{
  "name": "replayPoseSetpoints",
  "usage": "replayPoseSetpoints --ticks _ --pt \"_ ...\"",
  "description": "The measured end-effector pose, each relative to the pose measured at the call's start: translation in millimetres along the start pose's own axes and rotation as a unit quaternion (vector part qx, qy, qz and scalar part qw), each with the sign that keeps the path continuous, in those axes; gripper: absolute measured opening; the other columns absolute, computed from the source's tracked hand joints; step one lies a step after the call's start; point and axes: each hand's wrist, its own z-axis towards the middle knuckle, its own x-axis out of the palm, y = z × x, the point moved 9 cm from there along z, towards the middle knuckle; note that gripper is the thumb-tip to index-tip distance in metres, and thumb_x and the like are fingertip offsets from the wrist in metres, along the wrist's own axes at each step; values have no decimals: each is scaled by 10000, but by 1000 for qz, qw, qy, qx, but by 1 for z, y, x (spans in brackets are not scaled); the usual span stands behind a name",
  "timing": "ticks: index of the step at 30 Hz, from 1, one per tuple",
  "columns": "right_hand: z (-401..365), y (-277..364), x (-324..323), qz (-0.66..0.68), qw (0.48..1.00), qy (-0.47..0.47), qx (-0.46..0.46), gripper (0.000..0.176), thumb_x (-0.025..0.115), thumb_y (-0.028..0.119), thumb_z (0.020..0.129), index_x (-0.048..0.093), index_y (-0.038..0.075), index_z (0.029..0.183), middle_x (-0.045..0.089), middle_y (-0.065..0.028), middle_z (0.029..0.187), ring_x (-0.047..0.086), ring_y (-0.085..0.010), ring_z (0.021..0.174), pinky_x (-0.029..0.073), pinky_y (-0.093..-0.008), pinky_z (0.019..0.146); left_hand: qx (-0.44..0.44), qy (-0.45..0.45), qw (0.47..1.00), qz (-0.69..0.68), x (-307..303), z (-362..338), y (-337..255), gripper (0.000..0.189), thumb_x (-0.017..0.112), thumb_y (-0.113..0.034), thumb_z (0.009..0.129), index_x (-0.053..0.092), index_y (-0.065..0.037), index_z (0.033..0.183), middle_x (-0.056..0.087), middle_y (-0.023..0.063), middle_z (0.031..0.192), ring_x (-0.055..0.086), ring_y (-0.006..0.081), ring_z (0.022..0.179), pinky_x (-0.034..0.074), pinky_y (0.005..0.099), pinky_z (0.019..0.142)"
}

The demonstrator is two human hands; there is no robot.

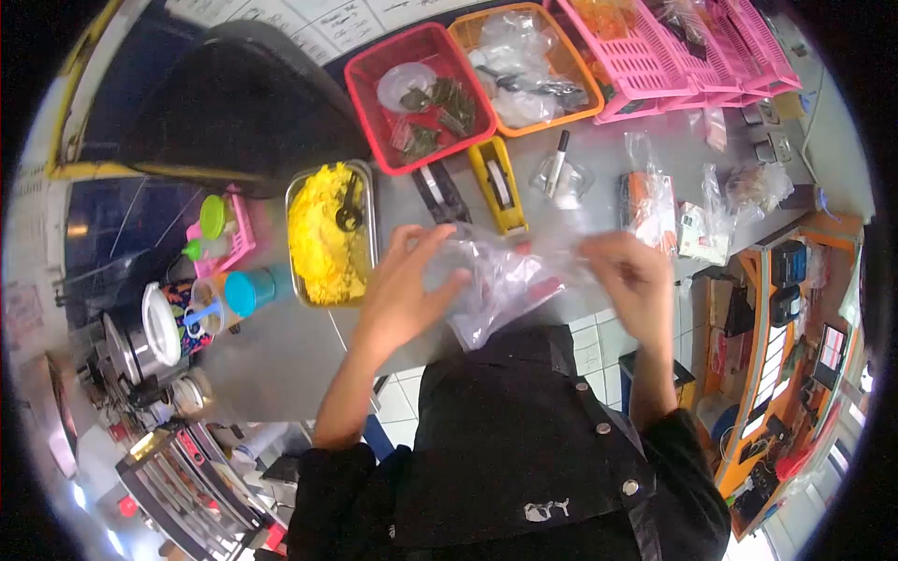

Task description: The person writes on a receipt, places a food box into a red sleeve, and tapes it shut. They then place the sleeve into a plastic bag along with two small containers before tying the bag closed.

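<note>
A clear plastic bag point(496, 294) with something reddish inside hangs between my hands, above the front edge of the metal counter. My left hand point(402, 290) grips its left side, thumb and fingers bent around the plastic. At the other side, my right hand point(631, 280) has its fingers pinched at the bag's upper right part, which is blurred. Just beyond the bag lie a yellow tape dispenser point(499, 187) and a black one point(439, 192). A metal tray point(371, 215) of yellow crumbly food with a black scoop stands left of my left hand.
A red basket point(365, 122) of small packets, an orange basket point(594, 93) of plastic bags and pink baskets point(645, 70) line the back. A marker point(557, 166) and packets point(648, 210) lie right. Cups point(245, 294) stand left. Shelves point(776, 346) stand at right.
</note>
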Motion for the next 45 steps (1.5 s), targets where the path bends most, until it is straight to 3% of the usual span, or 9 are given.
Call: replayPoseSetpoints --ticks 5,7,15,20,25,33,35,42,45 --pt "-1 -56 185 -215 933 249 -146 144 601 26 875 697 -32 966 737 -142 984 730 -272 907 570 -342 790 -3 -127 980 -152 2 -48 25 205 596 151 808 638 17 958 540 145 1254 660 236 1004 577 310 756" --pt "-19 -101 238 -427 804 366 -192 202 585 69 863 705 -34 990 712 -255 947 727 -347 885 583 -406 775 48 -89 984 -149 5 -65 16 218 569 201 766 641 23 868 538 137 1248 658 215 1002 573 307 736" --pt "-74 -149 212 -329 778 535 -8 198 598 105 764 744 -4 841 711 -233 849 709 -376 798 551 -466 739 28 -197 906 -374 18 -76 76 255 463 230 718 551 -9 729 582 114 1242 514 327 1328 396 456 1113" --pt "-61 -90 93 -244 855 451 76 228 628 180 865 725 -5 957 734 -193 958 710 -339 871 544 -427 790 90 -92 907 -401 28 -77 40 270 488 254 684 560 -6 677 580 130 1307 420 346 1418 352 490 1175" --pt "-37 -20 149 9 982 155 -110 181 642 92 892 699 -27 1017 714 -216 936 719 -320 867 545 -416 775 89 -35 931 -351 45 -68 6 282 491 233 745 555 -18 632 560 147 1358 395 356 1434 332 542 1178" --pt "-23 -151 296 -465 836 131 -259 254 625 130 847 720 -29 1021 688 -202 1147 645 -430 1074 481 -586 910 62 -115 894 -428 47 -87 20 272 513 213 765 586 -36 682 583 151 1344 447 317 1399 324 518 1178" --pt "-33 -168 315 -588 717 250 -277 331 609 152 855 700 -22 1121 643 -198 1195 600 -403 1136 463 -604 935 61 -122 910 -393 53 -90 25 267 520 196 786 601 -44 700 583 152 1343 483 304 1358 332 510 1177" --pt "-72 -81 215 -386 848 275 -236 458 605 143 859 625 27 1301 603 -164 1169 550 -375 1162 415 -585 1002 47 -185 894 -406 43 -95 40 236 570 129 860 622 -51 717 594 130 1333 508 262 1305 383 425 1103" --pt "-81 -57 126 -522 813 -33 -256 454 641 112 812 609 129 1265 510 -134 1305 450 -307 1265 417 -532 963 36 -171 895 -410 41 -94 43 192 626 78 873 627 -46 726 592 127 1328 507 261 1296 390 385 1056"
